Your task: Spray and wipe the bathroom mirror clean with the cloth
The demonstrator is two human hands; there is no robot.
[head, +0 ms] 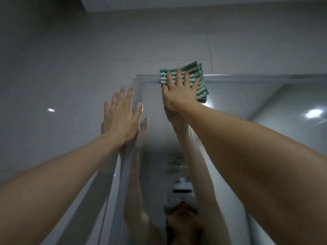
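The bathroom mirror (247,106) fills the lower right, with its frame's top left corner near the middle of the view. My right hand (178,92) presses a folded green and white striped cloth (198,80) flat against the mirror's top edge, fingers spread and straight. My left hand (121,114) lies flat with straight fingers on the mirror's left frame edge. Both arms are mirrored in the glass. No spray bottle is in view.
A grey tiled wall (88,50) surrounds the mirror above and to the left. Ceiling lights glint on the wall (51,110) and in the glass (314,113). My own reflection with the head camera (180,197) shows low in the mirror.
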